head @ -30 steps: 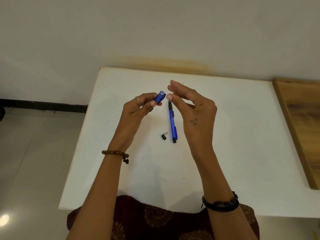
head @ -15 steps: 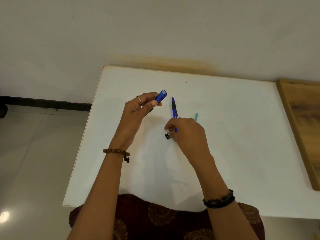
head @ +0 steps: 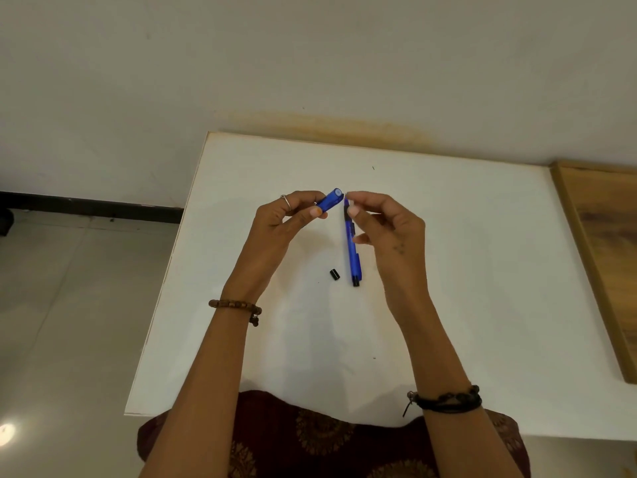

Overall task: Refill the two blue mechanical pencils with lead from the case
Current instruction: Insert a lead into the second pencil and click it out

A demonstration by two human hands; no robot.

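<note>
**Open pencil raised in the left hand, right fingertips pinched at its mouth**

Head view: The white table [head: 465, 270] serves as the landmark. Above its middle, the left hand [head: 286, 222] holds one blue mechanical pencil [head: 330, 200] between thumb and curled fingers, the barrel tilted so its open end points up and to the right. A ring sits on one of that hand's fingers, and a brown bead bracelet [head: 234, 305] circles the wrist.

The right hand [head: 389, 229] is raised just beside that open end. Its thumb and forefinger are pressed together in a fine pinch, with the tips almost touching the pencil's mouth; whatever they hold is too small and pale to make out. The other fingers curl loosely below. A black cord bracelet [head: 444, 401] is on the right wrist.

On the table, below and between the two hands, lies the second blue pencil [head: 352, 250], running lengthwise away from the person, its dark end nearest them; its far end passes behind the right fingertips. Just to the left of its near end lies a small black cap [head: 334, 274], apart from the pencil. The lead case cannot be seen.

A wooden board [head: 599, 257] adjoins the table's right edge. A dark patterned cloth [head: 327, 443] shows at the near edge.
</note>
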